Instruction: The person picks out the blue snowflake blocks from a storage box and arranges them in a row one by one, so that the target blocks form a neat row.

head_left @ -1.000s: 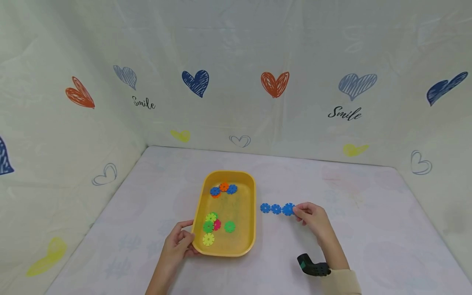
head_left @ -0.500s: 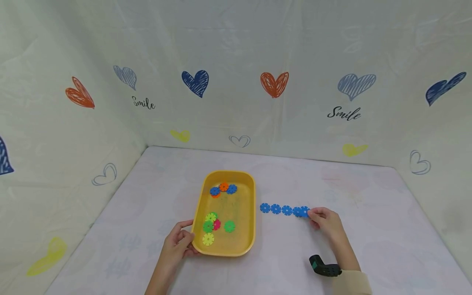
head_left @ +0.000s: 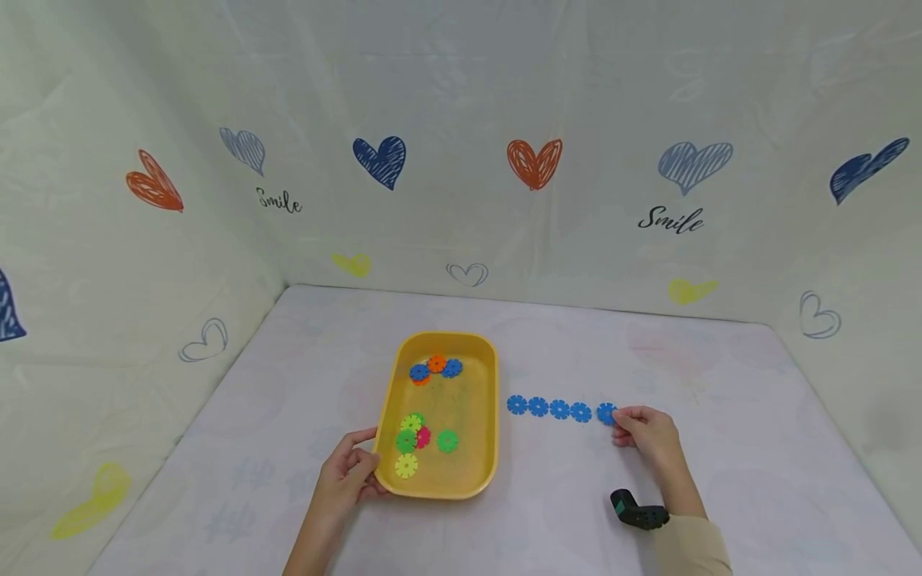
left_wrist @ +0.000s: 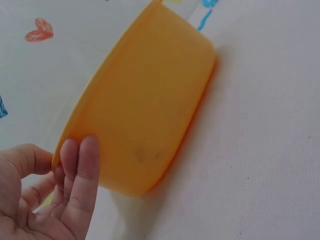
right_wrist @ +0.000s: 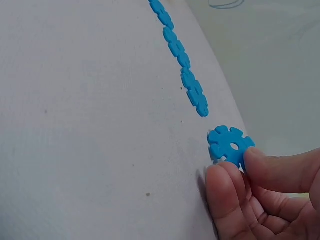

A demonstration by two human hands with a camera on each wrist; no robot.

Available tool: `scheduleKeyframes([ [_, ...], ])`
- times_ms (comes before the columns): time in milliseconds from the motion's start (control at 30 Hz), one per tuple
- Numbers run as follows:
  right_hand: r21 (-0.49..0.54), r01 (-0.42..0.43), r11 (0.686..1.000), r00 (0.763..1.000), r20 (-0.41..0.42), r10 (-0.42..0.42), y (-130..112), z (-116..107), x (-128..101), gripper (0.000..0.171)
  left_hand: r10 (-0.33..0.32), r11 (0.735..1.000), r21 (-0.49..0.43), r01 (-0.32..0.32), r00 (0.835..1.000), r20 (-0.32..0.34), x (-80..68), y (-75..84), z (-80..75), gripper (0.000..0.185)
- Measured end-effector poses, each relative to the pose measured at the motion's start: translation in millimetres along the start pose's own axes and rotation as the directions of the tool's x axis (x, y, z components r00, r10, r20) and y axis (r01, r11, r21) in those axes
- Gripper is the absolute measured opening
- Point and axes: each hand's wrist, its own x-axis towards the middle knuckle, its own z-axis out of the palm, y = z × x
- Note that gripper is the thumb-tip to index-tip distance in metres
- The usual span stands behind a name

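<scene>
My left hand [head_left: 347, 472] grips the near left corner of a yellow tray [head_left: 471, 488]; in the left wrist view the thumb is at the rim and fingers lie along the outer wall [left_wrist: 145, 100]. Between thumb and fingers, my right hand [head_left: 651, 432] pinches a blue snowflake disc [right_wrist: 231, 144], notched all round with a hole in its middle. The disc is tilted, close over the table, at the right end of a row of several blue snowflake discs [head_left: 559, 410]. A small gap separates it from the last disc in the row [right_wrist: 195, 92].
Inside the tray, orange [head_left: 437, 363] and blue discs [head_left: 452, 368] lie at the far end; green [head_left: 447, 441], yellow [head_left: 406, 466] and pink discs [head_left: 423, 437] lie nearer. A black wrist device [head_left: 637, 512] sits on the right forearm. A heart-printed curtain [head_left: 461, 200] stands behind the table.
My right hand has moved right along the row. Another blue disc now lies in the row, and the pinched one has shifted right, away from its end. The left hand keeps holding the tray.
</scene>
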Motion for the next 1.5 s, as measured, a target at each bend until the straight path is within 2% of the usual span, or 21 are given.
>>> scheduleKeyframes([
  [133, 0.006, -0.015, 1.000, 1.000, 0.016, 0.015, 0.3, -2.3, 4.0, 0.036, 0.009, 1.000, -0.007, -0.009, 1.000, 0.013, -0.5, 0.0, -0.1, 0.040],
  [333, 0.001, -0.023, 1.000, 0.997, 0.071, 0.023, 1.2, -6.4, 11.6, 0.037, -0.001, 1.000, 0.007, 0.001, 1.000, -0.001, -1.9, 2.3, 1.1, 0.038],
  [733, -0.158, 0.020, 0.987, 0.992, 0.130, 0.000, -6.1, -6.6, 13.8, 0.028, 0.021, 1.000, 0.021, -0.021, 1.000, 0.003, -2.9, 2.3, 0.4, 0.039],
  [933, -0.206, 0.017, 0.978, 0.990, 0.139, 0.012, -7.9, -7.0, 14.1, 0.027, 0.029, 1.000, 0.009, -0.029, 0.999, 0.016, -2.3, 1.6, -0.5, 0.040],
  [1233, -0.227, 0.044, 0.973, 0.991, 0.132, -0.014, -8.3, -5.5, 16.4, 0.025, 0.028, 0.999, 0.019, -0.028, 1.000, 0.013, -2.1, 2.7, -1.0, 0.040],
  [1500, -0.252, 0.032, 0.967, 0.993, 0.117, -0.002, -7.2, -4.5, 17.2, 0.023, 0.039, 0.999, 0.005, -0.039, 0.999, 0.018, -2.2, 1.2, -0.8, 0.040],
])
